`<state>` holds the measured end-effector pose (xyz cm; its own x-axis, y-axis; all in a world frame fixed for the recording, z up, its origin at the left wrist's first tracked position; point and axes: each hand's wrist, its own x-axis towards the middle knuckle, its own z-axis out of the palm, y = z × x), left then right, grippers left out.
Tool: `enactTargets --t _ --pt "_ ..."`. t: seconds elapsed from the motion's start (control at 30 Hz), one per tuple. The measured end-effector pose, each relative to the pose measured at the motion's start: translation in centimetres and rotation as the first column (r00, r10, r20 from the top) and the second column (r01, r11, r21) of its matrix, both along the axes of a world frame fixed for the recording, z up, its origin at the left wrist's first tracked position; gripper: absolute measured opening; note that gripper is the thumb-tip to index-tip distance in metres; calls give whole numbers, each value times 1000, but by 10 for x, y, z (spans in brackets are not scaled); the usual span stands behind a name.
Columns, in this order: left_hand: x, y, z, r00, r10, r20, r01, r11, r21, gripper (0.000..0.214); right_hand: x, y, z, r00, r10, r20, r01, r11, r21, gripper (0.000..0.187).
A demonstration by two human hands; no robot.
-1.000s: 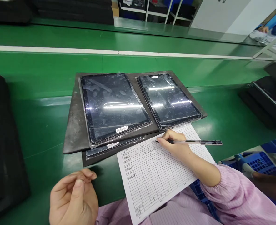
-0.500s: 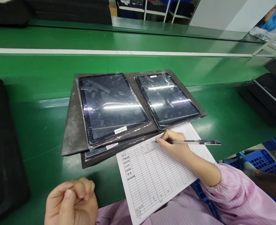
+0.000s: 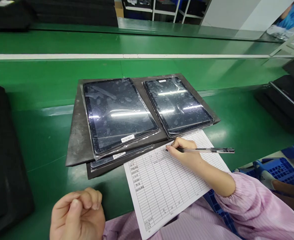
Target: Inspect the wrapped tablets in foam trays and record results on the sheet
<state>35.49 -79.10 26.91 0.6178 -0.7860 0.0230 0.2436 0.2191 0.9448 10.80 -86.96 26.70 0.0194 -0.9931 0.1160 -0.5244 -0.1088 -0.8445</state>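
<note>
My right hand point(image 3: 184, 151) grips a clear-barrelled pen point(image 3: 211, 150), its tip at the upper rows of a printed form point(image 3: 166, 190) with handwritten entries. The form lies partly on the bench and hangs over its front edge toward my lap. Beyond it, two tablets in clear film, the left tablet point(image 3: 117, 113) and the right tablet point(image 3: 178, 103), rest on a dark foam sheet point(image 3: 78, 143). Under that sheet another tablet point(image 3: 134, 154) sticks out. My left hand point(image 3: 78, 211) is curled closed near the front edge, touching none of these; I see nothing in its fingers.
Dark stacked sheets point(image 3: 4, 150) stand at the left of the green bench point(image 3: 54, 180). More black material point(image 3: 284, 103) lies at the right. Blue plastic crates point(image 3: 281, 170) and part of another person's limb are at lower right. Shelving point(image 3: 164, 12) is at the back.
The view has shifted very slightly. My left hand appears a little further right; the pen hand stays at nearly the same spot on the form.
</note>
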Motion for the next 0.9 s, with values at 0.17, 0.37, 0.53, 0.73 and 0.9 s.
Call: enactTargets --t 0.17,0.37,0.53,0.73,0.9 --pt "-1 0 3 1000 -7 -8 7 1000 -4 7 -1 0 -2 1000 18 -5 -18 1000 -6 30" --pt "-2 0 2 1000 -12 -27 12 1000 -18 7 -1 -1 -3 1000 27 5 -27 999 -21 30" --pt "-5 1 2 999 38 -39 -37 999 32 15 -4 7 0 980 38 193 -13 991 -132 28" --pt "3 1 6 985 164 57 -160 984 -74 29 -24 23 22 946 35 324 151 835 -530 9" --pt "28 -24 21 881 357 311 -359 932 -52 30 -72 -10 44 865 -404 298 496 779 -385 21"
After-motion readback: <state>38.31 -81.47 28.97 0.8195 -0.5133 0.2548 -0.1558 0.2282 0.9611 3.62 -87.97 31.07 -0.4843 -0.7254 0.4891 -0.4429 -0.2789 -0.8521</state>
